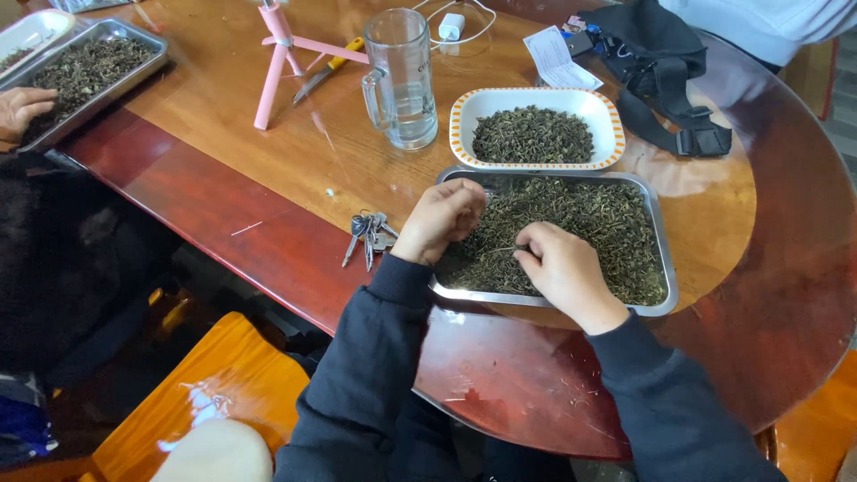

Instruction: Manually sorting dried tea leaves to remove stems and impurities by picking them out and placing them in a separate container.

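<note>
Both hands work the dried leaves [589, 223] in the steel tray [665, 277]: left hand [442, 219] loosely clenched at 9 o'clock, right hand [562, 268] pinching bits at 6; the white dish [607, 112] sits at 12, apparently for sorted leaves

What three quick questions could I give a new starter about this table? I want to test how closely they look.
1. True or false: both of the person's hands are over the metal tray of dried leaves.
2. Which lies nearest the left hand? A) bunch of keys B) glass mug C) black bag
3. What does the white dish with the orange rim hold?

Key
1. True: the left hand is at the tray's left end and the right hand rests on the leaves.
2. A.
3. A small heap of the same dark dried leaves.
</note>
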